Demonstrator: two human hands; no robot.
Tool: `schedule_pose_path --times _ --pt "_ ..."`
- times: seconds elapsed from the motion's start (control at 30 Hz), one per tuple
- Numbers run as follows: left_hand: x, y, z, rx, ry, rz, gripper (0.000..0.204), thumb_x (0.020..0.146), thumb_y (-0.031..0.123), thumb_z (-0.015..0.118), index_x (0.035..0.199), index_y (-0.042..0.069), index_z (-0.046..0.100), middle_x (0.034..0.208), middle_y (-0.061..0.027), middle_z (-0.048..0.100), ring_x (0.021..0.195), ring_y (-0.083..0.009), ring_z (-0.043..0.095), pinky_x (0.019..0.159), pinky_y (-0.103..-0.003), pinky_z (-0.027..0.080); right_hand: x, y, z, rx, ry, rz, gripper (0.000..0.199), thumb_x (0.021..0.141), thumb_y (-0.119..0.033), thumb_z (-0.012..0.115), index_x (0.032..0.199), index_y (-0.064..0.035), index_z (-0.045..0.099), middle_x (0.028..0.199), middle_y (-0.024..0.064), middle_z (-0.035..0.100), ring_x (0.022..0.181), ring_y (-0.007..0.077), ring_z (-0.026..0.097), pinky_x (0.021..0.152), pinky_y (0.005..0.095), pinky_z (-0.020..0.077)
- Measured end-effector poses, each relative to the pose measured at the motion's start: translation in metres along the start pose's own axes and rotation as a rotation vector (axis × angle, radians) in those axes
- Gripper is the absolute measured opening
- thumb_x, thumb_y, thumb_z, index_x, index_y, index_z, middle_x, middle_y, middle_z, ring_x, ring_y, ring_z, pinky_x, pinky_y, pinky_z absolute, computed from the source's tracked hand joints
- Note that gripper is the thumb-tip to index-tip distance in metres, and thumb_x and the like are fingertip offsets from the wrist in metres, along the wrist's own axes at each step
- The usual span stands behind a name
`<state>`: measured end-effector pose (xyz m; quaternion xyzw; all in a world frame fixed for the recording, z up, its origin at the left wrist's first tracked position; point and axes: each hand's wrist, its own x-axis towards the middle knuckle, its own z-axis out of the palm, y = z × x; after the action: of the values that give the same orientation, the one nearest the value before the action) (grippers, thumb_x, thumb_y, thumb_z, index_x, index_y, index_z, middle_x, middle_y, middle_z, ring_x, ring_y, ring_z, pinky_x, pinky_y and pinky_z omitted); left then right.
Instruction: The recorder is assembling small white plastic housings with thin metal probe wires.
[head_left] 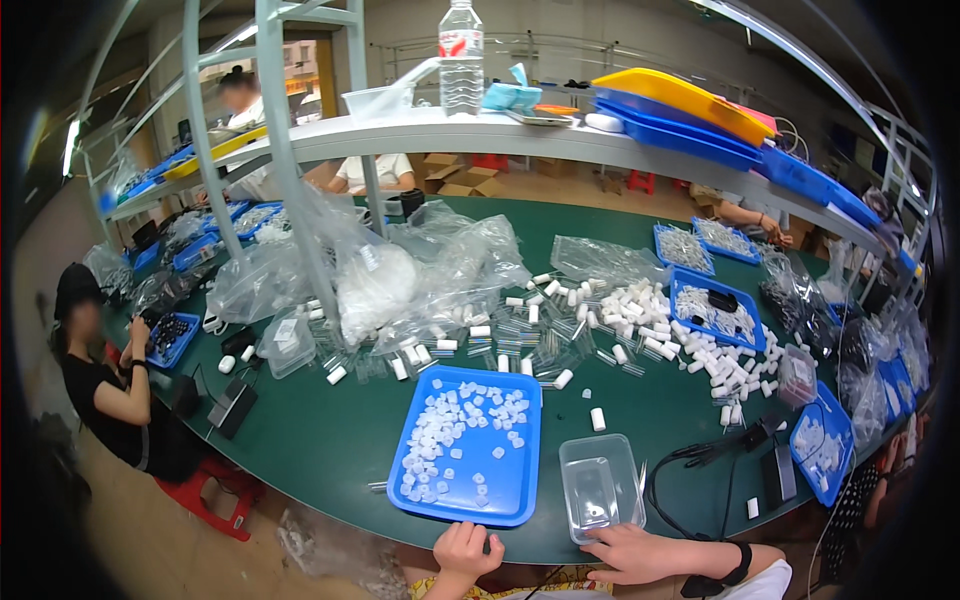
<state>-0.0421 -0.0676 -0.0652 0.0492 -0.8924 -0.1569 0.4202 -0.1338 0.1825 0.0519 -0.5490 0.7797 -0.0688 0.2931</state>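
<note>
A: How far along are we?
B: Barely, we judge: white caps fill the blue tray, the clear tub right of it looks empty

A: Our hands?
B: Left hand curled loosely at the tray's near rim, right hand flat, fingers spread, touching the tub's near edge, holding nothing

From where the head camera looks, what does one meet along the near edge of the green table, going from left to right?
Left hand at the table edge → blue tray of small white caps → clear plastic box → right hand beside that box → black cables → black block → small blue tray.
</note>
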Motion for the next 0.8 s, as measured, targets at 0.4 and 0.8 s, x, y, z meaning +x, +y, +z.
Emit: schedule_pose_path --times 0.4,0.8 --pt "0.001 0.003 -0.002 -0.025 -0.029 -0.046 0.022 0.068 0.019 0.06 0.056 0.01 0.044 0.058 -0.0041 0.041 0.048 -0.0211 0.046 0.041 -0.031 0.037 0.007 -0.035 -0.034 -0.264 0.48 0.109 0.041 0.066 0.001 0.057 0.106 -0.0041 0.058 0.09 0.0088 0.058 0.079 0.0271 0.057 0.068 0.0364 0.0461" --pt "0.069 0.009 -0.096 -1.927 -0.511 -0.811 0.077 0.085 0.057 0.05 0.134 0.001 0.03 0.118 -0.0239 0.055 0.05 0.001 0.03 0.043 -0.014 0.027 0.034 -0.111 -0.114 -0.637 0.366 -0.556 0.015 0.069 -0.014 0.057 0.081 -0.0061 0.052 0.08 0.0043 0.049 0.079 0.0153 0.053 0.07 0.0256 0.042"
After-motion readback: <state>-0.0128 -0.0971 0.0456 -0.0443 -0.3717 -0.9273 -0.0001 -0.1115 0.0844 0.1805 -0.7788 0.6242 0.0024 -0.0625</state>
